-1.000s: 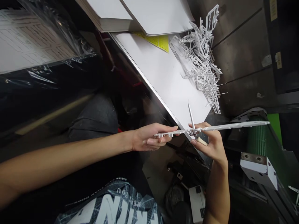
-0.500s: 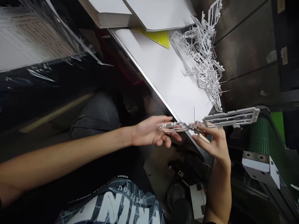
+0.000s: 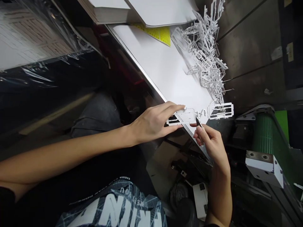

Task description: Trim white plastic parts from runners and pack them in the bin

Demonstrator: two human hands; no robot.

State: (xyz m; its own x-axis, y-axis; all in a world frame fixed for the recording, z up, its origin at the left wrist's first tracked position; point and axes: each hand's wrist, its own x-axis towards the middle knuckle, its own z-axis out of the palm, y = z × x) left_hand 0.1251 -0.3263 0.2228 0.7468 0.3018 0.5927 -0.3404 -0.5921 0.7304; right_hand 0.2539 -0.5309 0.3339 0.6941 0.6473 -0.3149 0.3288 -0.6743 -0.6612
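Observation:
My left hand (image 3: 157, 121) grips one end of a white plastic moulded piece (image 3: 189, 116), with fingers along its upper edge and thumb below. The piece has two slotted rectangular frames joined by a thin curved runner (image 3: 201, 113). In my right hand (image 3: 209, 135) is a small pair of nippers (image 3: 199, 124), its handles mostly hidden by the closed fingers. The dark metal tips are at the runner beside the left frame; whether the jaws are closed on it I cannot tell. The right frame (image 3: 221, 111) sticks out unsupported, above the table's corner.
A tangled heap of similar white plastic pieces (image 3: 208, 60) lies along the far table edge. White sheeting (image 3: 158, 69) covers the table, with a yellow perforated sheet (image 3: 161, 35) and a paper stack (image 3: 163, 12) on it. A green conveyor belt (image 3: 264, 135) stands at right.
My left hand has turned over and closed on the left end of the piece. The piece has levelled and turned its flat face up, and the nippers' tips now point up at the runner.

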